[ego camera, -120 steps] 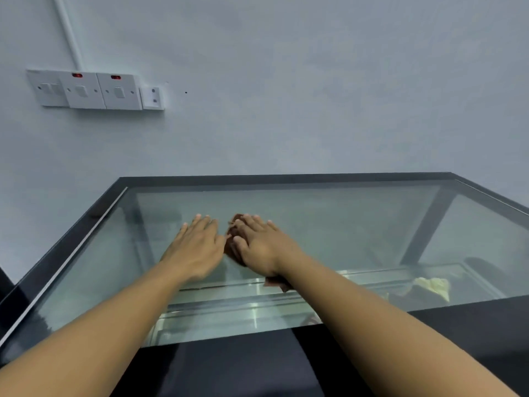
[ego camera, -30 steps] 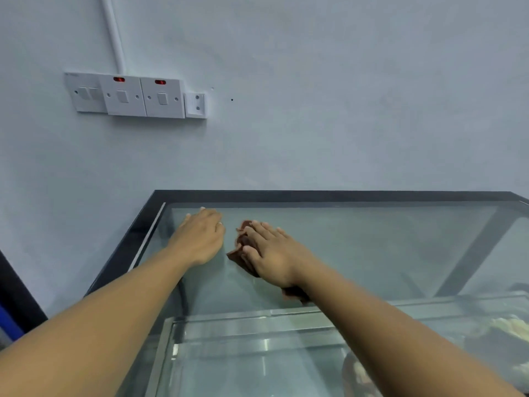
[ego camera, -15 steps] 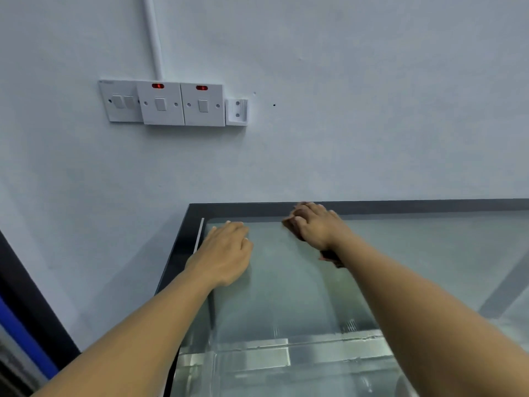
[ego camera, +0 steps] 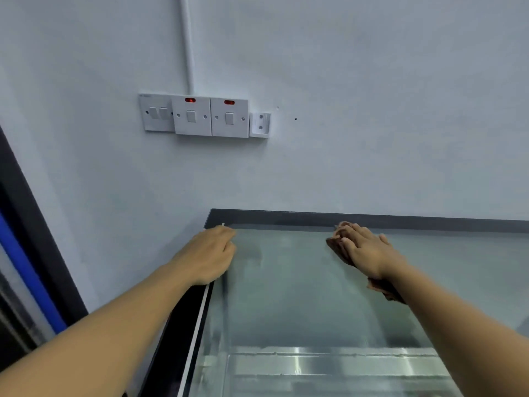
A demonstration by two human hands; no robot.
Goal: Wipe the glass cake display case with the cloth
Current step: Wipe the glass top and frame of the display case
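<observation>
Mid-wipe: our right hand (ego camera: pixel 363 250), grip wide and flat, presses the cloth (ego camera: pixel 336 243) on the display case (ego camera: pixel 286 282) top by its far rim. Our left hand (ego camera: pixel 209 253) rests loose at the corner, holding nothing. Next we'd sweep across with even pressure.

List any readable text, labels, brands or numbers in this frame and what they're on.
No legible text.
Leftmost switch plate: faint mark at top left corner, too small to read.
Middle switch plate and right switch plate: red lamps, no lettering visible.
Cloth, display case: no print visible.
</observation>
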